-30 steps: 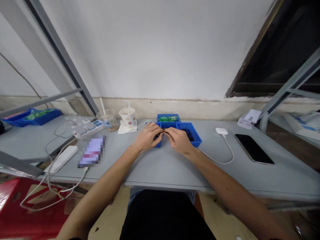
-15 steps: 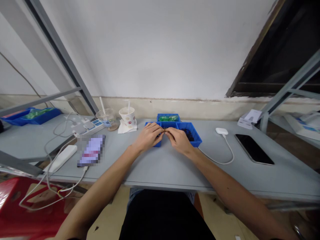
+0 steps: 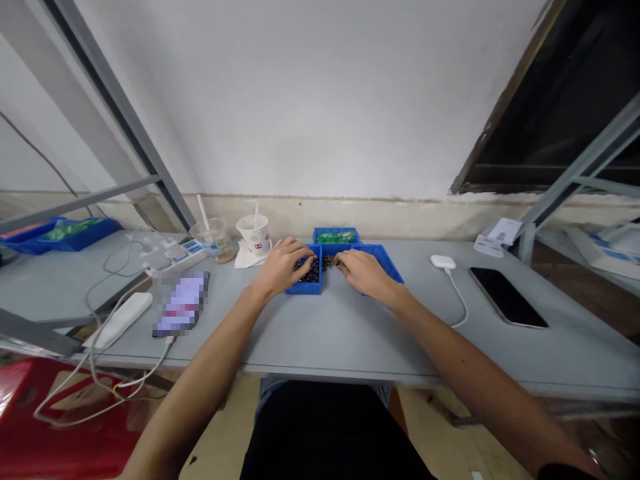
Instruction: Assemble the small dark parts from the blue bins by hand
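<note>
My left hand (image 3: pixel 284 265) is over the left blue bin (image 3: pixel 306 289), which holds many small dark parts (image 3: pixel 311 272). Its fingers are curled, thumb and fingertips close together; anything between them is too small to make out. At the middle blue bin (image 3: pixel 344 248), among small dark pieces (image 3: pixel 328 261), are the pinched fingertips of my right hand (image 3: pixel 364 270). What they grip cannot be made out. My right hand also covers much of the right blue bin (image 3: pixel 387 260), so its contents are hidden.
Behind stands a blue bin of green packets (image 3: pixel 336 237). To the left are a paper cup (image 3: pixel 254 235), a plastic cup (image 3: pixel 215 241), a power strip (image 3: pixel 193 252) and a blurred phone (image 3: pixel 181 303). A white charging case (image 3: pixel 443 262) with cable and a black phone (image 3: pixel 507 297) lie right.
My hands were together above the middle bin and have parted. The left moved left over its bin, uncovering small parts; the right shifted slightly right, its fingertips now at the middle bin.
</note>
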A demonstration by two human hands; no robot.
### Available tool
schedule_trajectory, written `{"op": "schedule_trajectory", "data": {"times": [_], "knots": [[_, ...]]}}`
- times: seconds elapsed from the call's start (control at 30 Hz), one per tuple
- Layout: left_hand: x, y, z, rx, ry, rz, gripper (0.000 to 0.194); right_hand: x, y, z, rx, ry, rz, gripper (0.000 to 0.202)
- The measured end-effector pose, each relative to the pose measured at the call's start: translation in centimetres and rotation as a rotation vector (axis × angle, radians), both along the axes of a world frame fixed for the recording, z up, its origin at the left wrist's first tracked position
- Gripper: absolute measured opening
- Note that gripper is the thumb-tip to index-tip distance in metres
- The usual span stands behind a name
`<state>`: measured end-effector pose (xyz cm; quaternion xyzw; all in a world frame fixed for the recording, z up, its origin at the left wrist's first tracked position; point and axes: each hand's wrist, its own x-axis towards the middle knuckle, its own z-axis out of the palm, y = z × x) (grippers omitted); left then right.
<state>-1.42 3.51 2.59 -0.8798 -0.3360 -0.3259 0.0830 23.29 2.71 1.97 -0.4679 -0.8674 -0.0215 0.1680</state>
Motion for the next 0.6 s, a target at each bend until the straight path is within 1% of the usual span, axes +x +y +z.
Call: {"op": "schedule_trajectory", "data": {"times": [0.07,0.17,0.3,0.43,0.6], "knots": [[-0.2,0.1,0.0,-0.018,0.016,0.003,0.023,-0.5,0.8,-0.1,0.039,-0.089,0.029,0.021],[-0.5,0.3,-0.1,-0.011,0.045,0.021,0.025,-1.4,2.1,-0.2,0.077,-0.161,0.064,0.02],[-0.9,0.6,-0.2,0.03,0.065,0.063,0.029,-2.5,3.3,0.0,0.014,-0.208,0.031,0.018],[-0.9,0.5,-0.1,0.042,0.026,0.075,0.031,-3.1,3.6,0.0,-0.026,-0.21,0.004,0.022],[-0.1,0.0,0.0,0.013,0.005,0.034,0.031,-3.1,3.6,0.0,-0.048,-0.194,-0.001,0.023]]}}
